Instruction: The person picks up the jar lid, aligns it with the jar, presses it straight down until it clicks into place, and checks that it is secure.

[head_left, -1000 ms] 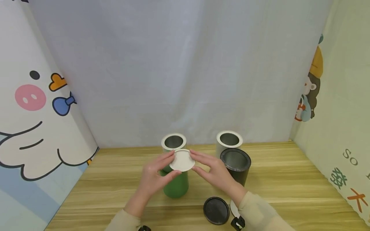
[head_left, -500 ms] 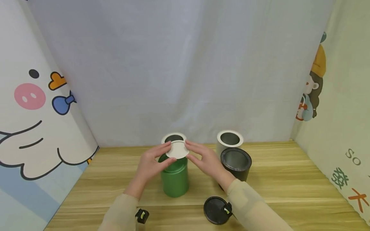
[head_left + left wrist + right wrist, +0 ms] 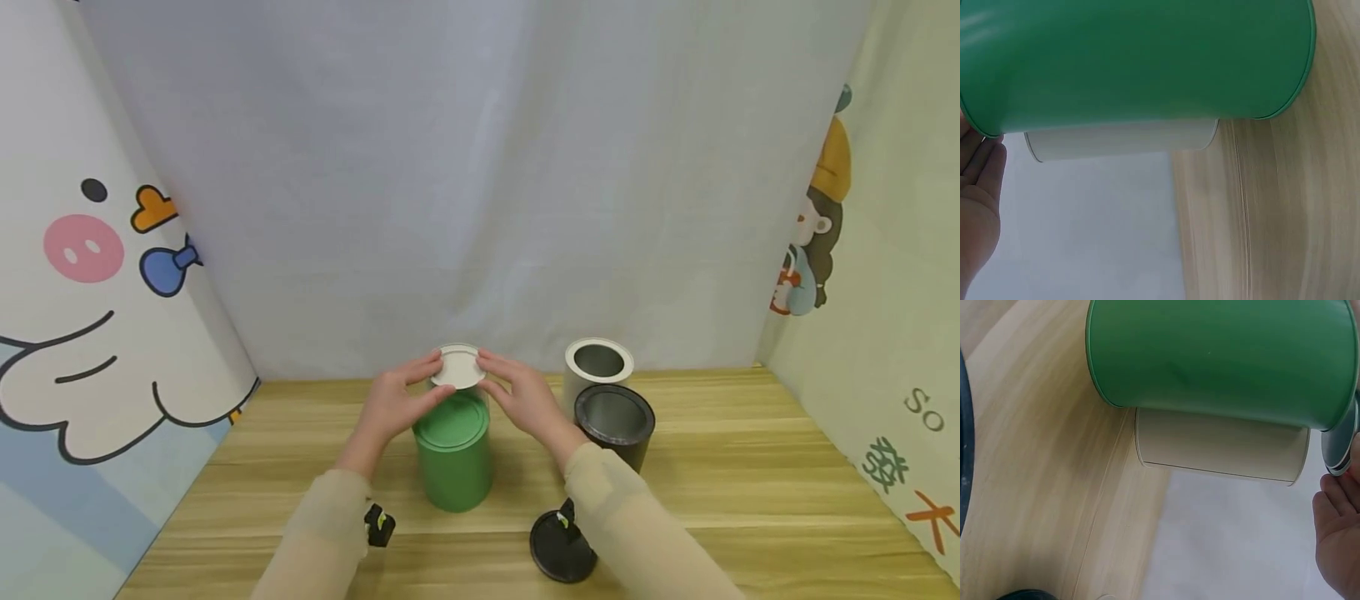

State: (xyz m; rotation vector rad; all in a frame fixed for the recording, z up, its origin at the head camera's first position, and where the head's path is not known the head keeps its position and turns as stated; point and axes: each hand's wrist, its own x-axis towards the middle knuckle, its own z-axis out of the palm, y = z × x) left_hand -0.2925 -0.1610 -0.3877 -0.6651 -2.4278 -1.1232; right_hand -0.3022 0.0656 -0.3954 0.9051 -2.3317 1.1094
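From the head view, both hands meet over the near-middle of the desk (image 3: 285,454). The left hand (image 3: 397,404) and the right hand (image 3: 528,400) each pinch one side of a white lid (image 3: 459,367), fingers at the far edge, thumbs at the near one, holding it up just behind the top of a green can (image 3: 454,467). Over to the right I see an open white can (image 3: 581,390), and before it a black can (image 3: 633,457). A black disc (image 3: 558,554) lies flat nearer the person, partly covered by the right sleeve (image 3: 637,525). A grey curtain (image 3: 480,183) hangs behind.

In the left wrist view, the green can fills the top, with a pale can (image 3: 1122,140) standing upright behind it. The left fingers run out of sight past the green rim, so their hold can't be told there.

In the right wrist view, the lid's underside shows above the pale can, a gap between them, with the right fingers against its rim. Two dark curved edges show too; I can't say whose.
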